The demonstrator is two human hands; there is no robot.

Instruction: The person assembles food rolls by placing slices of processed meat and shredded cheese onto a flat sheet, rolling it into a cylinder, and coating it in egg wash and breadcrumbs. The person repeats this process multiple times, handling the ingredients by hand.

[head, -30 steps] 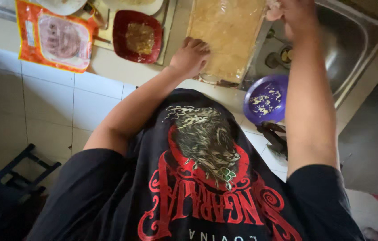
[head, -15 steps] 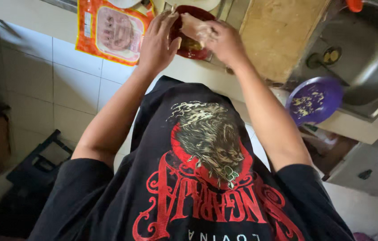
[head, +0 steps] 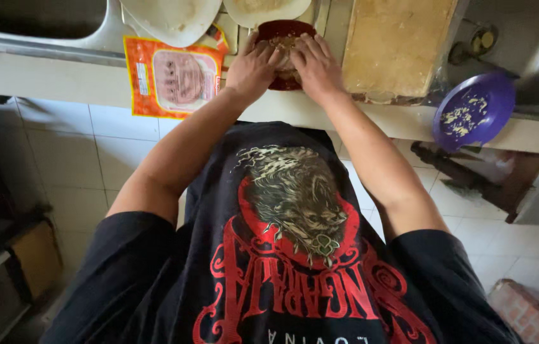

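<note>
**Both hands now together over the red bowl**

Left hand [head: 253,67] and right hand [head: 314,64] side by side on top of the red bowl [head: 285,28]; fingers spread and bent down, pressing into the pale crumbly food [head: 282,43] inside; not clenched, not wrapped round any 1 thing that can be seen; fingertips partly hidden in the food. Red bowl on the pale counter [head: 59,76], near its front edge, between the orange packet [head: 174,79] and the wooden cutting board [head: 397,48].

1 second ago: left hand alone near the board, right hand up by the sink. Half a second ago: both hands just meeting at the bowl, something pale in the right one. Now: both down flat on the food; looks like mixing or squashing has begun.

2 white plates [head: 174,19] behind the packet; purple plate [head: 473,108] with small pale bits at the sink [head: 537,44] edge, well apart from the hands; black shirt [head: 282,255] with red print below.
</note>
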